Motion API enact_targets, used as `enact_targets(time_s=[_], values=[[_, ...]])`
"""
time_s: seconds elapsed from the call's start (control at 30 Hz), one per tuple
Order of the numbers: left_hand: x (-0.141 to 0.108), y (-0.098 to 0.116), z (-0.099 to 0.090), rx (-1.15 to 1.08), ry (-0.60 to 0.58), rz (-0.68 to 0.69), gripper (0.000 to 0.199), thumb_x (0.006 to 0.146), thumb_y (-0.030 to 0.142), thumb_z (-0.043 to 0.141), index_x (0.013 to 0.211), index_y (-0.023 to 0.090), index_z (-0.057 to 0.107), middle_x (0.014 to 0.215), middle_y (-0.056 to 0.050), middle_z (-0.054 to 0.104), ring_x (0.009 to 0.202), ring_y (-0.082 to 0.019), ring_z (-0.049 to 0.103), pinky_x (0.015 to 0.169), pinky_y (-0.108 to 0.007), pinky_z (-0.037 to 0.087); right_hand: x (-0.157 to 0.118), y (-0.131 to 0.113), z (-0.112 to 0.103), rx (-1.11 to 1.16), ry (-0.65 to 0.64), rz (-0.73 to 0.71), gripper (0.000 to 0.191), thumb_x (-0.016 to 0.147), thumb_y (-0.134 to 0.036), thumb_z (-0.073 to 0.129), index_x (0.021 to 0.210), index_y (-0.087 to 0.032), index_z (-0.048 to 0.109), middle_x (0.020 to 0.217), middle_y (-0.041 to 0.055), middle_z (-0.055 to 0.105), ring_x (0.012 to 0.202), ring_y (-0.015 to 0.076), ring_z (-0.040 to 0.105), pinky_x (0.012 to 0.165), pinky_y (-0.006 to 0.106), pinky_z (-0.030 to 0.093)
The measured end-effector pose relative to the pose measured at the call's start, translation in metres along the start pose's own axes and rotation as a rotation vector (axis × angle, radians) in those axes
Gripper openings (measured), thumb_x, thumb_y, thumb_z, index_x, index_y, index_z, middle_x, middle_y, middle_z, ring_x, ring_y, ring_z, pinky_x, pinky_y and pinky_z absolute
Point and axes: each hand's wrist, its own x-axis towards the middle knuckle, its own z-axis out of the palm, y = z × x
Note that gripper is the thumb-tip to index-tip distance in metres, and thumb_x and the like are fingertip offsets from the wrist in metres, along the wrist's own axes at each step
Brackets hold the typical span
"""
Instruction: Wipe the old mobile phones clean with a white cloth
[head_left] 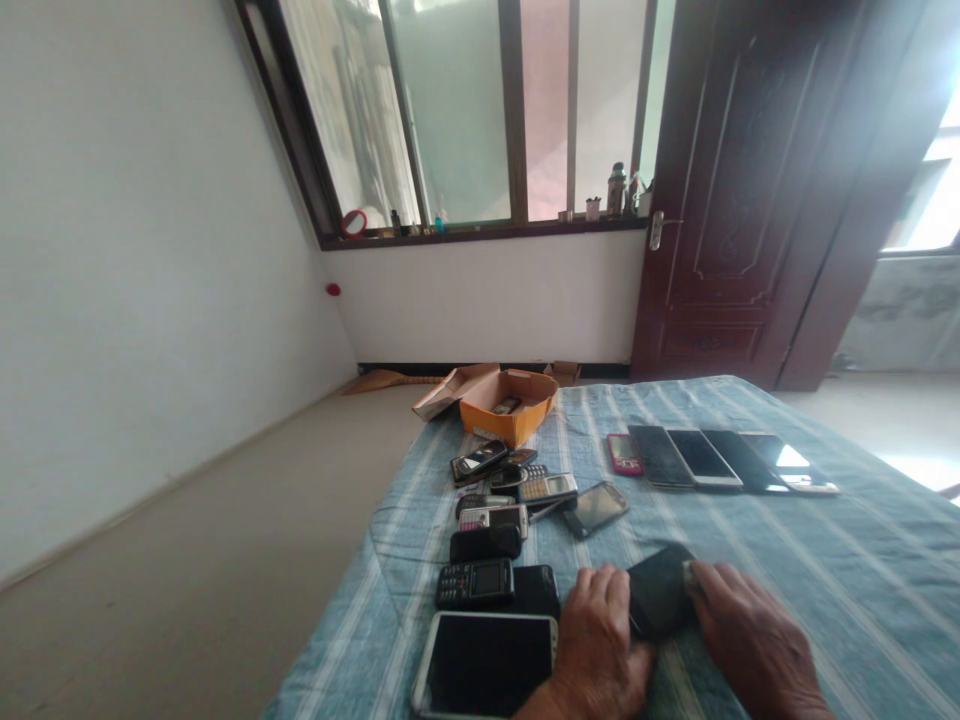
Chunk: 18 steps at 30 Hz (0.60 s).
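Phone, dark [658, 595], one piece: near edge of the blue striped cloth [847, 570], between my two hands, lying askew; whether it rests fully on the cloth I cannot tell. Left hand [600, 640]: fingers bent and close together, holding the phone by its left edge, probably so that it does not slide; the wrist overlaps the right side of a white-framed tablet [491, 665]. Right hand [757, 630]: fingers narrow, pinched on a small pale piece [688, 575] at the phone's right edge; I cannot tell what that piece is. The two-sided hold, as I judge it, gives one steadying side and one free for fine contact. Keypad phone, black [475, 582]: just beyond the tablet, beside a black slab [536, 588]. Further off, a loose run of older handsets, some overlapping, among them a gold-toned keypad phone [549, 488]; I read the disorder as simple heaping. Grey-framed phone [598, 510]: lying askew at the right of that heap. Carton, orange [510, 428]: at the far end, lid folded back, presumably for easy access, a small dark item [508, 405] inside. Row at far right: pink phone [625, 454] followed by four flat slabs [705, 459], set side by side, I suppose for order and easy counting.
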Motion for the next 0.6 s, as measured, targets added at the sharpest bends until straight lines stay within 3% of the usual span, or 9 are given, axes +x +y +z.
enact_targets(time_s=[0.2, 0.43, 0.6], values=[[0.001, -0.003, 0.004, 0.022, 0.041, 0.045, 0.040, 0.069, 0.028, 0.065, 0.105, 0.012, 0.059, 0.108, -0.012, 0.062, 0.098, -0.030, 0.053, 0.092, -0.046, 0.048, -0.005, -0.010, 0.002, 0.068, 0.037, -0.175, 0.013, 0.090, -0.015, 0.046, 0.091, -0.023, 0.057, 0.071, -0.0004, 0.056, 0.063, 0.0169, 0.052, 0.062, 0.029, 0.030], [0.001, -0.002, 0.005, 0.065, 0.089, 0.073, 0.027, 0.081, 0.024, 0.053, 0.104, 0.012, 0.060, 0.104, -0.012, 0.064, 0.095, -0.027, 0.057, 0.090, -0.044, 0.049, -0.007, -0.043, -0.007, 0.256, 0.018, -0.227, 0.017, 0.084, -0.007, 0.046, 0.087, -0.023, 0.054, 0.071, -0.0006, 0.056, 0.064, 0.0164, 0.051, 0.063, 0.029, 0.031], [0.000, -0.003, 0.006, 0.063, 0.097, 0.076, 0.025, 0.082, 0.026, 0.051, 0.101, 0.013, 0.060, 0.101, -0.011, 0.064, 0.094, -0.027, 0.057, 0.089, -0.044, 0.049, -0.006, -0.041, -0.006, 0.273, 0.006, -0.232, 0.018, 0.084, -0.007, 0.047, 0.088, -0.023, 0.055, 0.072, -0.0004, 0.056, 0.064, 0.0164, 0.051, 0.064, 0.029, 0.031]])
